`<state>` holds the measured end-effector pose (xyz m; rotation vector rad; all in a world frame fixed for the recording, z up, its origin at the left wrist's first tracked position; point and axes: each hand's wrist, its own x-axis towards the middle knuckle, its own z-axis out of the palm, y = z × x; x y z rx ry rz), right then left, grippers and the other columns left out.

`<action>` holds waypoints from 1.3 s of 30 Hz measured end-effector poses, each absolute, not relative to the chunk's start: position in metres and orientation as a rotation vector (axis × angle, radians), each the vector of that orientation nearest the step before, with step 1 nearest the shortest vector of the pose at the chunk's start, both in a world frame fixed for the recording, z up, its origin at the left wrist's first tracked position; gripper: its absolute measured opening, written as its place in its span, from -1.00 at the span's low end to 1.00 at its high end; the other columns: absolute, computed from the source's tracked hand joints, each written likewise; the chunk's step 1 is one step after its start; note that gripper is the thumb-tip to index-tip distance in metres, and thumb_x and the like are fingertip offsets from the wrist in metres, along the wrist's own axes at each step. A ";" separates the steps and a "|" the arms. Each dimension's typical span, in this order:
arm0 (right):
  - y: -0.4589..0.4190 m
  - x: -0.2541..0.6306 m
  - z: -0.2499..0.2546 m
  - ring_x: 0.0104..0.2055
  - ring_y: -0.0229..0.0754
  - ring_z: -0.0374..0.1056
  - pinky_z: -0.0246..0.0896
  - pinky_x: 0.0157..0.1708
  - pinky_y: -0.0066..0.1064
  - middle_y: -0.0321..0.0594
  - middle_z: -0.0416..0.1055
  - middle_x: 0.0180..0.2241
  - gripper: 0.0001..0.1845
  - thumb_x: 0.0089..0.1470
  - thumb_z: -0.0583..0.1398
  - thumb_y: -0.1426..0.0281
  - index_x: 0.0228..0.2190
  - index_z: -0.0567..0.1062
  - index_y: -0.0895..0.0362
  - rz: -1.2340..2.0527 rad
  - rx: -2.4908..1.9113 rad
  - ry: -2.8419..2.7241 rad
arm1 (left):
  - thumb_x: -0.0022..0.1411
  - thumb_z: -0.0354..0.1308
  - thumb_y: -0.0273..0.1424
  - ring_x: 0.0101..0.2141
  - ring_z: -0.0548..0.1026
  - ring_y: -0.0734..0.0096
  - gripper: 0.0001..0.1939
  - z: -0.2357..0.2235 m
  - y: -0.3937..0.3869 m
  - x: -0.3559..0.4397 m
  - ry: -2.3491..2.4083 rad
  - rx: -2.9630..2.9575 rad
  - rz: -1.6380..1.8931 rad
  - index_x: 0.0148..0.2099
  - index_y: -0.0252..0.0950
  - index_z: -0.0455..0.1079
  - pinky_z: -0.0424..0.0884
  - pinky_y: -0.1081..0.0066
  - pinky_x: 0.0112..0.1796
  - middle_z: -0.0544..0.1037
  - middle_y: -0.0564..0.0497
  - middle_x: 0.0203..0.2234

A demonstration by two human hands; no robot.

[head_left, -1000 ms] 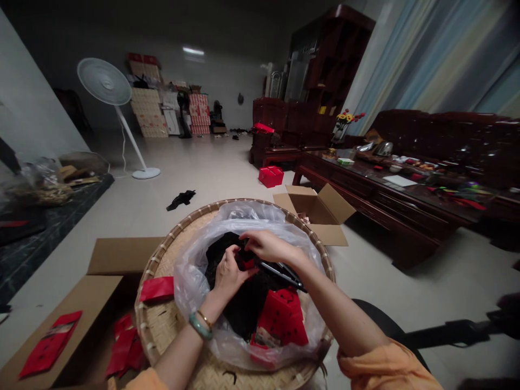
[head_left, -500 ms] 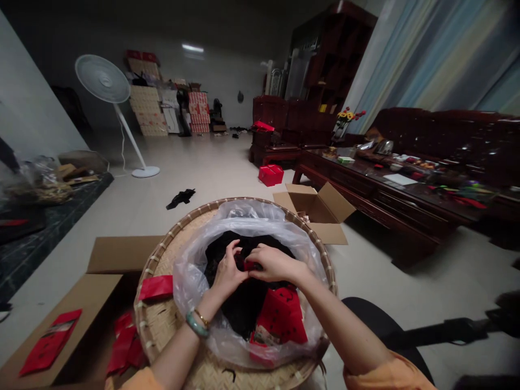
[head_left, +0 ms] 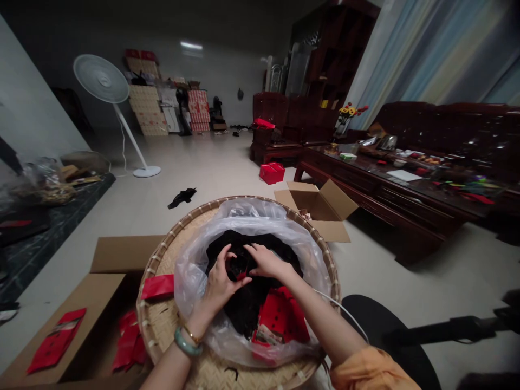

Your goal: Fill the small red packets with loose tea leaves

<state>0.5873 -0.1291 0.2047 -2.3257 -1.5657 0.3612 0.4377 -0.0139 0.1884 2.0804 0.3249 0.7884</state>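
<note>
Both my hands work over a heap of black crumpled material (head_left: 252, 303) inside a clear plastic bag (head_left: 260, 210). My left hand (head_left: 221, 284) pinches into the heap, and a small red piece (head_left: 242, 276) shows between the hands. My right hand (head_left: 266, 261) rests its fingertips on the black material close to that piece. Red packets (head_left: 280, 319) lie in the bag below my right wrist. The bag sits on a round woven bamboo tray (head_left: 179, 223), and another red packet (head_left: 157, 287) lies on the tray beside the bag.
A cardboard box (head_left: 108, 254) with red packets stands left of the tray. An open carton (head_left: 320, 208) sits behind it on the right. A black round seat (head_left: 377, 330) lies lower right, and a dark wooden table (head_left: 365, 172) holds assorted items. A black cloth (head_left: 182, 197) lies on the floor.
My right hand has moved down toward me and closer to my left. The dark metal tool under it one second ago no longer shows. The view has tilted slightly.
</note>
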 end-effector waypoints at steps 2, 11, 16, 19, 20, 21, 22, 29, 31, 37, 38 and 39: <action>-0.123 0.580 0.200 0.04 0.02 0.18 0.17 -0.06 -0.23 0.08 0.18 0.05 -0.18 -0.21 0.29 0.50 0.12 0.16 0.18 0.322 -2.386 -1.560 | -0.15 0.35 -0.21 -0.14 0.44 0.17 -0.11 0.186 -0.015 0.435 0.290 2.099 0.800 0.19 -0.22 0.01 0.31 0.21 -0.07 0.43 -0.09 -0.19; -0.112 0.579 0.192 -0.24 -0.17 0.28 0.14 -0.30 -0.43 -0.15 0.35 -0.25 -0.67 -0.12 0.18 0.55 -0.22 0.41 0.14 0.271 -2.423 -1.473 | -0.12 0.34 -0.18 -0.13 0.44 0.15 -0.11 0.185 -0.017 0.433 0.279 2.154 0.803 0.20 -0.22 0.02 0.31 0.19 -0.05 0.44 -0.10 -0.18; -0.120 0.595 0.197 -0.42 -0.29 0.26 0.08 -0.42 -0.52 -0.31 0.39 -0.47 -0.76 -0.23 0.17 0.61 -0.41 0.46 0.16 0.416 -2.151 -1.286 | -0.08 0.29 -0.14 -0.13 0.44 0.18 -0.06 0.182 -0.015 0.436 0.304 2.250 0.797 0.25 -0.21 -0.12 0.35 0.17 -0.09 0.42 -0.09 -0.17; -0.127 0.605 0.215 -0.47 -0.32 0.24 0.08 -0.46 -0.55 -0.36 0.37 -0.52 -0.77 -0.27 0.16 0.61 -0.44 0.45 0.18 0.416 -1.971 -1.159 | -0.07 0.29 -0.13 -0.14 0.45 0.18 -0.03 0.183 -0.015 0.439 0.333 2.271 0.795 0.27 -0.21 -0.17 0.36 0.16 -0.10 0.41 -0.10 -0.16; -0.130 0.606 0.225 -0.48 -0.33 0.23 0.09 -0.47 -0.55 -0.36 0.36 -0.53 -0.77 -0.27 0.15 0.60 -0.44 0.45 0.18 0.406 -1.914 -1.139 | -0.07 0.29 -0.14 -0.15 0.45 0.18 -0.02 0.184 -0.015 0.441 0.338 2.276 0.795 0.27 -0.21 -0.18 0.37 0.15 -0.11 0.41 -0.10 -0.17; -0.132 0.606 0.236 -0.49 -0.33 0.22 0.09 -0.48 -0.56 -0.36 0.36 -0.53 -0.77 -0.27 0.14 0.59 -0.44 0.45 0.19 0.403 -1.858 -1.138 | -0.08 0.29 -0.14 -0.16 0.45 0.17 0.00 0.185 -0.015 0.443 0.342 2.281 0.792 0.28 -0.22 -0.19 0.37 0.15 -0.12 0.41 -0.11 -0.17; -0.135 0.605 0.247 -0.50 -0.34 0.22 0.09 -0.49 -0.56 -0.37 0.35 -0.53 -0.79 -0.25 0.13 0.58 -0.44 0.44 0.19 0.386 -1.815 -1.150 | -0.08 0.29 -0.14 -0.16 0.45 0.17 0.01 0.186 -0.016 0.445 0.346 2.285 0.787 0.28 -0.22 -0.20 0.38 0.15 -0.13 0.41 -0.11 -0.17; -0.136 0.571 0.299 -0.46 -0.32 0.28 0.11 -0.46 -0.56 -0.35 0.40 -0.49 -0.72 -0.24 0.16 0.63 -0.41 0.51 0.16 0.298 -1.860 -1.455 | -0.14 0.32 -0.17 -0.23 0.49 0.14 0.10 0.194 -0.021 0.455 0.425 2.293 0.701 0.30 -0.23 -0.28 0.41 0.18 -0.22 0.42 -0.12 -0.15; -0.135 0.564 0.299 -0.44 -0.31 0.31 0.14 -0.44 -0.55 -0.32 0.44 -0.43 -0.68 -0.21 0.18 0.63 -0.34 0.52 0.15 0.314 -1.870 -1.491 | -0.14 0.32 -0.17 -0.25 0.49 0.14 0.12 0.195 -0.022 0.456 0.441 2.296 0.695 0.31 -0.21 -0.31 0.41 0.19 -0.25 0.42 -0.12 -0.15; -0.145 0.559 0.297 -0.28 -0.25 0.38 0.22 -0.27 -0.45 -0.19 0.48 -0.25 -0.64 -0.03 0.08 0.64 -0.20 0.49 0.14 0.224 -1.821 -1.447 | -0.11 0.30 -0.16 -0.23 0.48 0.16 0.14 0.192 -0.021 0.455 0.403 2.301 0.686 0.32 -0.22 -0.37 0.40 0.21 -0.23 0.41 -0.12 -0.14; -0.147 0.558 0.297 -0.25 -0.24 0.37 0.21 -0.23 -0.41 -0.18 0.48 -0.24 -0.66 0.00 0.10 0.61 -0.19 0.49 0.14 0.188 -1.828 -1.502 | -0.09 0.29 -0.17 -0.22 0.48 0.16 0.12 0.191 -0.021 0.455 0.398 2.303 0.692 0.32 -0.21 -0.38 0.40 0.21 -0.22 0.41 -0.12 -0.14; -0.148 0.556 0.296 -0.23 -0.22 0.36 0.20 -0.18 -0.38 -0.18 0.49 -0.23 -0.69 0.02 0.12 0.56 -0.17 0.48 0.13 0.156 -1.836 -1.581 | -0.07 0.28 -0.19 -0.22 0.48 0.17 0.10 0.191 -0.021 0.454 0.392 2.305 0.696 0.32 -0.20 -0.38 0.40 0.21 -0.22 0.41 -0.11 -0.13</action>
